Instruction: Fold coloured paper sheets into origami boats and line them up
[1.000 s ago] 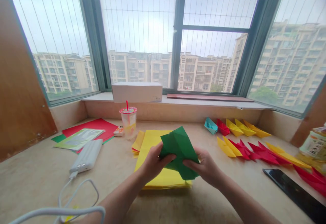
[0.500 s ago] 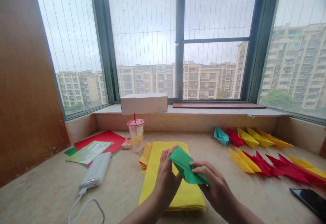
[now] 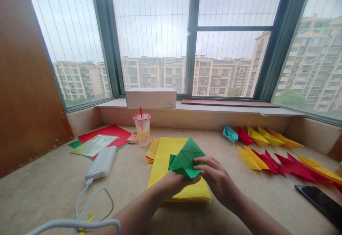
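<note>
A folded sheet of green paper (image 3: 189,156) is held up between both hands, with creases and a pointed flap at its top. My left hand (image 3: 177,182) grips it from below, its fingers partly hidden behind the paper. On the right edge, my right hand (image 3: 217,176) presses the paper with its fingertips. Beneath them lies a stack of yellow paper (image 3: 162,163), and a few smaller folded sheets (image 3: 151,151) stick out at its left side.
Several folded paper boats (image 3: 258,137) stand at the right, near a black phone (image 3: 317,203). Leftward are a plastic cup (image 3: 142,130), a white power bank (image 3: 102,163) with its cable (image 3: 107,196), and red paper (image 3: 117,135). A white box (image 3: 151,99) rests on the sill.
The green paper has been turned and refolded in my hands; its point now faces up. My left hand has swung from the paper's left side to underneath. The camera view has shifted.
</note>
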`<state>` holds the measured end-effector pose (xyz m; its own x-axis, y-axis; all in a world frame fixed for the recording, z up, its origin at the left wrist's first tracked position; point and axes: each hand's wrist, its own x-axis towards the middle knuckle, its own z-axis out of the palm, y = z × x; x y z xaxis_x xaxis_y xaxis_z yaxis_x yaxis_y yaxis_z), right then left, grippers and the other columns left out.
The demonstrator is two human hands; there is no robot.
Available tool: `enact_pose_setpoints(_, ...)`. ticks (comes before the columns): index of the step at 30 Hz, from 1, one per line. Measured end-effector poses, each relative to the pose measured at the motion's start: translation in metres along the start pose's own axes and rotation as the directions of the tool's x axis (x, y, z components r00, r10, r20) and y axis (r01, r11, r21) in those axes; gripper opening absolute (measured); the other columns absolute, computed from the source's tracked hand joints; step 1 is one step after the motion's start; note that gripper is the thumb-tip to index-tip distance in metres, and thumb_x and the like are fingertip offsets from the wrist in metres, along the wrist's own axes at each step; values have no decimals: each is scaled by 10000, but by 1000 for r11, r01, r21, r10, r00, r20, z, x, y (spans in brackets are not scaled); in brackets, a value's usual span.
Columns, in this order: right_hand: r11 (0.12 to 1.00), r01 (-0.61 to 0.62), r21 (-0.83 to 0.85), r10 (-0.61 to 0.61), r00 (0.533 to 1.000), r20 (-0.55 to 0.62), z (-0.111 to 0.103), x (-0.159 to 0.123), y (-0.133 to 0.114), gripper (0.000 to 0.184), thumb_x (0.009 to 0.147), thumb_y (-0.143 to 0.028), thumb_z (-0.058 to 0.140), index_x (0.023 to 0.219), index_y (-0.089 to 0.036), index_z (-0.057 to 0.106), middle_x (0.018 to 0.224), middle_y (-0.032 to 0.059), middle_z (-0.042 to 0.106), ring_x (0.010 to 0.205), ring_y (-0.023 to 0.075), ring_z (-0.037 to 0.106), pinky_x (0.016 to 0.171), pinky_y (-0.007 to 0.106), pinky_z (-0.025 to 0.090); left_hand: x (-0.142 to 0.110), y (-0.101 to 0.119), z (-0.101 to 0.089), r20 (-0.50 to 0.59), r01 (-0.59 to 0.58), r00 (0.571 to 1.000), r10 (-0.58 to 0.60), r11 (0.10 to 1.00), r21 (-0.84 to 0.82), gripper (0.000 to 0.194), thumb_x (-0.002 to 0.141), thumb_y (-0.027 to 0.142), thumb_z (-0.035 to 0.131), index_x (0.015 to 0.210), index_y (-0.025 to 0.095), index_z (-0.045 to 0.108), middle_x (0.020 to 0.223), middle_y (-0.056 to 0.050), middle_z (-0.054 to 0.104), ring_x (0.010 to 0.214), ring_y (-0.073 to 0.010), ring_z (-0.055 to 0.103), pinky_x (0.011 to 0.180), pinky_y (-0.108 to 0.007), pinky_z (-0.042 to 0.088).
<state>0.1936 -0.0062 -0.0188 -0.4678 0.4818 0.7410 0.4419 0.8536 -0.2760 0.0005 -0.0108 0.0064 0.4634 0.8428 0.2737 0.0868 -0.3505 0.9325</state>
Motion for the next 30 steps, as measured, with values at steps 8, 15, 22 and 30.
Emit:
enact_pose_setpoints(8, 999, -20, -25, 20, 1000, 8, -2, 2, 0, 184, 955, -200, 538, 1096, -228, 653, 1104, 83, 667, 1015, 233, 604, 893, 400, 498, -1, -14, 9, -165, 41, 975, -147, 853, -520, 550, 811, 560, 662, 1154, 131, 681, 1194, -156, 683, 1159, -341, 612, 1060, -532, 434)
enact_pose_setpoints(15, 905, -392, 165, 422, 876, -232, -11, 4, 16, 230, 901, -405, 623, 1015, -213, 676, 975, 82, 697, 899, 244, 643, 773, 377, 513, 8, -10, 7, -275, -98, 945, -176, 652, -752, 482, 826, 451, 706, 1187, 138, 638, 1155, -137, 717, 1176, -331, 618, 1081, -581, 412)
enact_pose_setpoints(22, 733, -533, 422, 644, 744, -179, -10, 9, 20, 452, 829, -510, 676, 1136, -184, 616, 1108, 114, 670, 942, 250, 647, 798, 379, 512, 4, -11, 5, -201, -104, 975, -100, 591, -800, 369, 917, 378, 613, 1231, 185, 619, 1255, -96, 678, 1258, -294, 563, 1142, -562, 342)
enact_pose_setpoints(30, 609, -421, 672, 663, 736, -140, -16, 14, 17, 513, 797, -432, 742, 1186, -230, 476, 606, -71, 595, 487, 121, 533, 474, 235, 421, 6, -5, -5, -274, -117, 954, -121, 691, -713, 365, 850, 348, 700, 1177, 192, 654, 1214, -83, 701, 1189, -299, 616, 1072, -543, 441)
